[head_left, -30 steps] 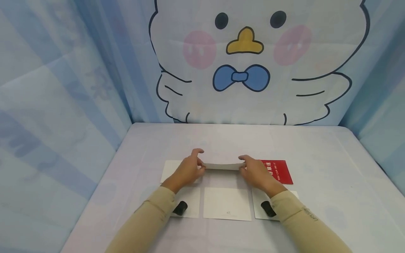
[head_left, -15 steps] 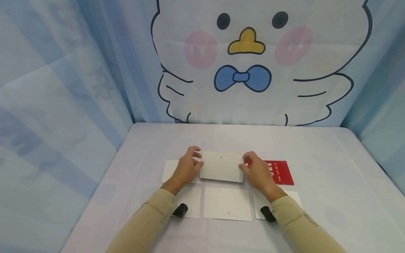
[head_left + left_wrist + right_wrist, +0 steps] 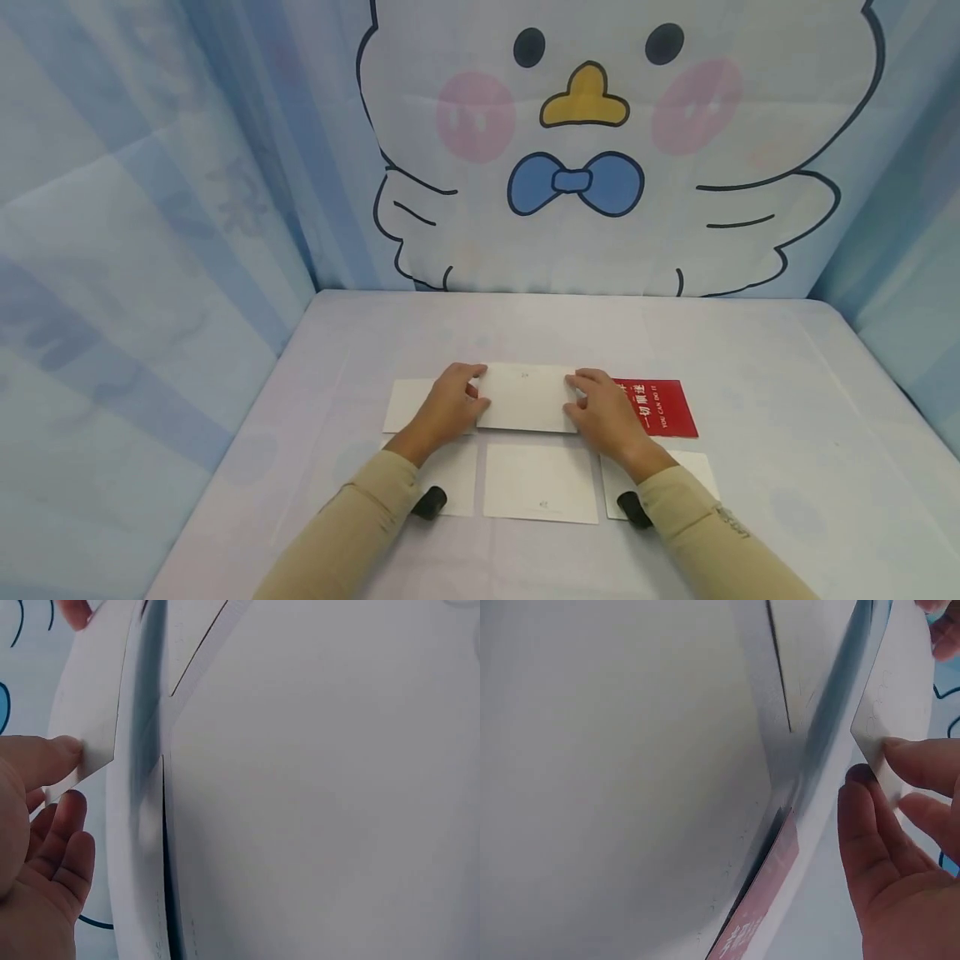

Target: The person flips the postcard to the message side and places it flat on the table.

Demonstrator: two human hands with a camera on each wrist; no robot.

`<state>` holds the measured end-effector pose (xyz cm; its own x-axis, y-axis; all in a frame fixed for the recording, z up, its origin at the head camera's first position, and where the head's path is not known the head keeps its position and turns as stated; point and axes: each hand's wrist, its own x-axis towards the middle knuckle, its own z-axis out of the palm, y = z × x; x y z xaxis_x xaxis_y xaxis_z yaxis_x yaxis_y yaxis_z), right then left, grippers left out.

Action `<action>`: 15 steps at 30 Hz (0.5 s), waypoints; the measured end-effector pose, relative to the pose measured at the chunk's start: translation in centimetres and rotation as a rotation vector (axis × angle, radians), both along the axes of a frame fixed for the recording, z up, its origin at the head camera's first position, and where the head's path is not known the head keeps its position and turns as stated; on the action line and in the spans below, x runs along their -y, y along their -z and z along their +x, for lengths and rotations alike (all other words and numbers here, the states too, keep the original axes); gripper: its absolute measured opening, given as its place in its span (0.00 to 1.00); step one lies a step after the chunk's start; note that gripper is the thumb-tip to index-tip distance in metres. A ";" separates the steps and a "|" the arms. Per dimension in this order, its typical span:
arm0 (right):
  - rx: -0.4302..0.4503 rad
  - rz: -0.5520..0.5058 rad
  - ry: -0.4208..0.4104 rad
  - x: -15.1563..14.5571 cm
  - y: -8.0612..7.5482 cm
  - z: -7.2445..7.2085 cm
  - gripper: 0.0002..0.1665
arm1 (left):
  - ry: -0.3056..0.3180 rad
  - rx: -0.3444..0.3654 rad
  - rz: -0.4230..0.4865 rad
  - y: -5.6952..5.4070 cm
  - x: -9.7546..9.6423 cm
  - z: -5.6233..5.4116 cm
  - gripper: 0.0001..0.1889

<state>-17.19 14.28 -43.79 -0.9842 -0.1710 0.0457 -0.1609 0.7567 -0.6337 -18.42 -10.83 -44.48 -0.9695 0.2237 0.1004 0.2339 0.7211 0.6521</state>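
A white card point(image 3: 527, 402) with a small grey mark near its far edge is held between both hands in the back row, a little off the table. My left hand point(image 3: 446, 407) pinches its left edge; in the left wrist view the thumb point(image 3: 56, 759) lies over the card's face, with fingers behind. On the right edge my right hand point(image 3: 611, 418) pinches likewise, its thumb and fingers around a corner in the right wrist view. Right of it lies a red card point(image 3: 666, 408) printed with white characters and "YOU CAN DO IT", partly hidden by the right hand.
A white card point(image 3: 407, 402) lies at back left. The front row has a left card point(image 3: 459, 477), a middle card point(image 3: 540, 483) and a right card point(image 3: 697, 472), the outer two partly under the sleeves. A printed curtain point(image 3: 570, 250) stands behind the table.
The card was seen almost edge-on, as a thin strip; then its white face turned into view. It still shows that face, with both hands' fingers now closer on its side edges.
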 end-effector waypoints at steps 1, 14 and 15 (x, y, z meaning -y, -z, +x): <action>0.002 0.008 -0.005 0.0 0.0 0.0 0.31 | 0.004 0.011 -0.007 0.0 0.0 0.0 0.28; 0.035 0.109 -0.043 -0.2 0.3 0.0 0.37 | 0.033 0.052 -0.140 0.6 -0.3 0.2 0.34; 0.042 0.109 -0.044 -0.2 0.3 -0.1 0.38 | 0.032 0.059 -0.149 0.7 -0.4 0.2 0.35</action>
<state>-17.24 14.48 -44.08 -0.9763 -0.2156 -0.0166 -0.1704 0.8144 -0.5546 -18.21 -10.45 -45.13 -0.9647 0.2632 0.0067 0.2231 0.8038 0.5515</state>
